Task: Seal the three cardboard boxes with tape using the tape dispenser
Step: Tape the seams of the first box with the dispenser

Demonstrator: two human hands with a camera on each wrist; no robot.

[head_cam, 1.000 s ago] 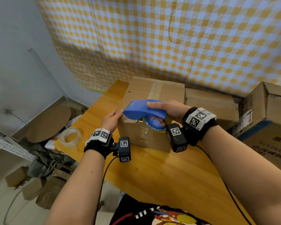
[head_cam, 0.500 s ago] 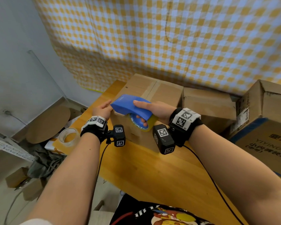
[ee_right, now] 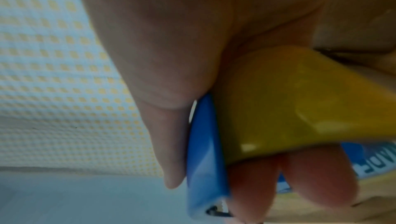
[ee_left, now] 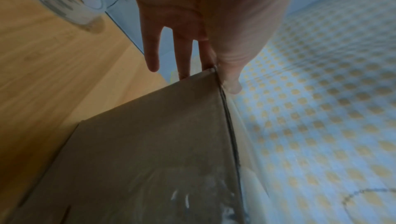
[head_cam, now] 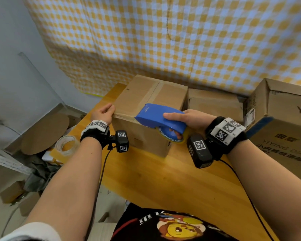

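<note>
A brown cardboard box (head_cam: 137,96) stands at the table's far left, with a strip of tape along its top seam. My right hand (head_cam: 189,119) grips the blue tape dispenser (head_cam: 156,117), thumb on its top and fingers inside the yellow tape roll (ee_right: 300,100). The dispenser's nose lies on the box's top near edge, at the seam. My left hand (head_cam: 102,113) rests on the box's near left corner. In the left wrist view its fingers (ee_left: 152,55) lie straight down the box's side (ee_left: 150,143). A second box (head_cam: 214,103) and a larger printed box (head_cam: 281,119) stand to the right.
A clear tape roll (head_cam: 66,145) lies at the left edge of the wooden table (head_cam: 163,180). A yellow checked curtain (head_cam: 181,40) hangs close behind the boxes. Cardboard scraps and clutter cover the floor to the left. Cables run from both wrist cameras.
My right hand has brought the dispenser from the box's front face up onto its top near edge at the seam. My left hand has stayed at the near left corner.
</note>
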